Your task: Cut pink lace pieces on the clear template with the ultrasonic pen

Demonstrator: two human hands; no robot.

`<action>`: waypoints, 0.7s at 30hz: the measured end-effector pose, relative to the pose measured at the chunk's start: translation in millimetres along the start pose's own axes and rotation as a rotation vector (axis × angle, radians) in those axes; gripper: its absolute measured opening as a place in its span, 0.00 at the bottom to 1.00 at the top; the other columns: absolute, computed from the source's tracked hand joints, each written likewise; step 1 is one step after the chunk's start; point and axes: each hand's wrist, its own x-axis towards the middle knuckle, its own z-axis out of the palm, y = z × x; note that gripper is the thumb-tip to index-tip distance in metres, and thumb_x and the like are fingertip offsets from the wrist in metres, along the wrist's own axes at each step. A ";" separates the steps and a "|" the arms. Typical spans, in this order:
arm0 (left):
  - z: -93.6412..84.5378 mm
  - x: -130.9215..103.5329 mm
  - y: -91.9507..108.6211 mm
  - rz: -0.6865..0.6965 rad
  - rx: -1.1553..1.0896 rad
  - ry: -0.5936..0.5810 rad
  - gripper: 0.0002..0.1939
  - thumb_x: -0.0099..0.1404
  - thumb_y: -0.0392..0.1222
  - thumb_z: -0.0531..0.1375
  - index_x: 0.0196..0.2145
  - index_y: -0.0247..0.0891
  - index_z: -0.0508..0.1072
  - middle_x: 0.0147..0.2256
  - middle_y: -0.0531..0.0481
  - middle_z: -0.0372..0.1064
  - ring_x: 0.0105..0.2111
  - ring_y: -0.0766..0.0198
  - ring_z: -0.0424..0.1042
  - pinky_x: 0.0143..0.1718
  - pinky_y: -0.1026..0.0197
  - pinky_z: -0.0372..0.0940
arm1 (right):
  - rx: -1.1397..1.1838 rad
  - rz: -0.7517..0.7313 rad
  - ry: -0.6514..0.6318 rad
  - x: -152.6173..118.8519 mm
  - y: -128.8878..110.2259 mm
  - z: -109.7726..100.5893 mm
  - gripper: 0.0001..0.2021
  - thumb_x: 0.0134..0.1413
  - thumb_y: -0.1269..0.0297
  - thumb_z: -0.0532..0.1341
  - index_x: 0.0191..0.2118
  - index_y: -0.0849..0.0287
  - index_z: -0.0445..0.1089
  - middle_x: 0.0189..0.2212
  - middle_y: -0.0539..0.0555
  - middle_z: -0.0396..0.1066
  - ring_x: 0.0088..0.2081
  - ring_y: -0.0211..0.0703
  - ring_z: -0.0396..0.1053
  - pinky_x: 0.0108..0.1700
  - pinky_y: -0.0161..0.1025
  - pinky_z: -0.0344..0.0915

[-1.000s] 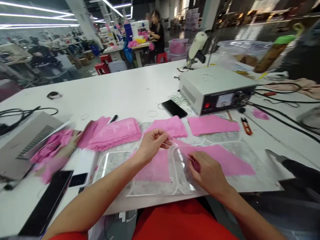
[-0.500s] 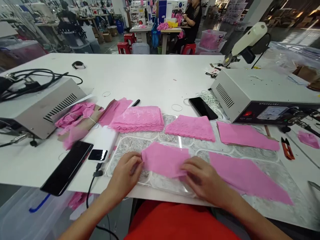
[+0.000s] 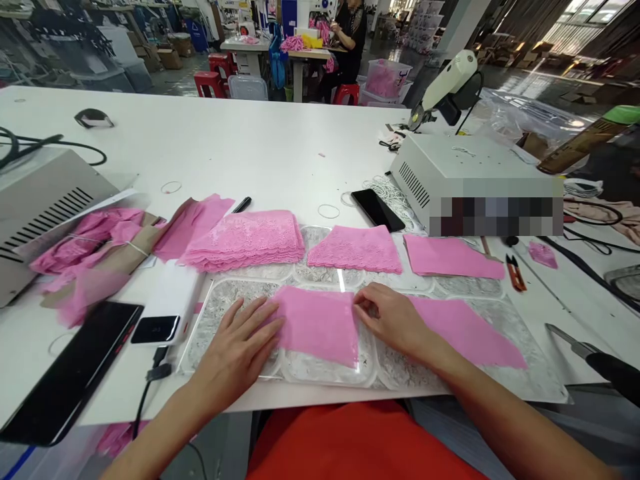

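A pink fabric piece [image 3: 317,327] lies flat on a clear-and-grey patterned mat [image 3: 330,375] at the table's front. My left hand [image 3: 243,343] rests flat with fingers outstretched, their tips touching the piece's left edge. At its upper right edge my right hand [image 3: 393,320] has its fingers bent and drawn together, pinching the fabric's margin. Partly behind my right forearm lies a larger pink panel [image 3: 467,333]. Behind these are a stack of pink lace pieces [image 3: 250,240], a smaller lace stack [image 3: 354,252] and a plain pink stack [image 3: 450,258].
On the left stand a grey machine box [image 3: 60,193], a white power bank [image 3: 170,293] and a black phone [image 3: 75,373]. Another phone [image 3: 377,210] lies before a second machine box [image 3: 450,167]. Orange snips [image 3: 515,273] and scissors [image 3: 595,353] are at right. A co-worker [image 3: 347,40] sits beyond.
My view has turned to the right. The left hand has opened from a curl and flattened at the fabric's left edge; the right hand has moved up along its right edge. The fabric lies flatter.
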 end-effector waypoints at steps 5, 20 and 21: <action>3.2 -10.1 2.0 -0.027 0.035 0.028 0.14 0.70 0.34 0.54 0.51 0.39 0.71 0.55 0.44 0.69 0.58 0.54 0.65 0.63 0.45 0.52 | -0.003 -0.020 -0.024 2.4 1.0 -4.5 0.07 0.53 0.73 0.55 0.27 0.57 0.64 0.25 0.49 0.67 0.26 0.37 0.63 0.28 0.35 0.58; -1.4 -0.3 3.2 0.008 0.022 0.012 0.16 0.70 0.35 0.54 0.53 0.39 0.70 0.57 0.43 0.66 0.62 0.51 0.59 0.65 0.41 0.46 | 0.002 -0.282 0.070 -5.9 -11.1 -10.4 0.05 0.56 0.73 0.56 0.34 0.57 0.67 0.29 0.53 0.70 0.29 0.38 0.67 0.30 0.34 0.64; -0.1 0.9 2.4 0.012 0.031 -0.019 0.16 0.70 0.37 0.53 0.55 0.40 0.69 0.59 0.44 0.65 0.64 0.51 0.56 0.66 0.40 0.44 | 0.009 -0.334 0.060 -13.3 -13.5 -9.9 0.06 0.57 0.74 0.56 0.34 0.57 0.67 0.30 0.53 0.70 0.30 0.38 0.68 0.30 0.35 0.65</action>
